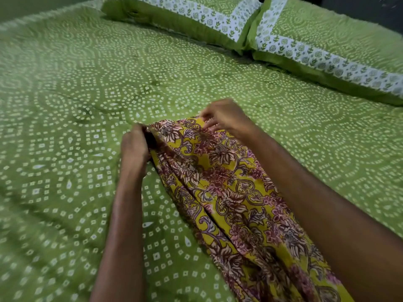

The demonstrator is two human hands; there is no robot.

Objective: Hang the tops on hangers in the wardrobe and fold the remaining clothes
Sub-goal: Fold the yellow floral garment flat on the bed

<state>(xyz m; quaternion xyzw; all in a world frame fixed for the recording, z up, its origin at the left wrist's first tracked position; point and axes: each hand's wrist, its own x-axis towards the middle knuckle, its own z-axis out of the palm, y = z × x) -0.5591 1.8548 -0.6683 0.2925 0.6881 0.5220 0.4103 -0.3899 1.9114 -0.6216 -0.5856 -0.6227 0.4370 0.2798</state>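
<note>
Here we see a yellow floral garment stretched over the green dotted bedspread, running from the near right edge of the view to the middle of the bed, where both hands meet its far edge. Our left hand grips the left corner with curled fingers, and our right hand pinches the right corner. Wide bare bedspread lies to the left and beyond, up to two green pillows at the far right.

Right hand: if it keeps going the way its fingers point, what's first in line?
The right hand points left along the floral garment's top edge, so probably the left hand gripping the other end; depth is unclear.
</note>
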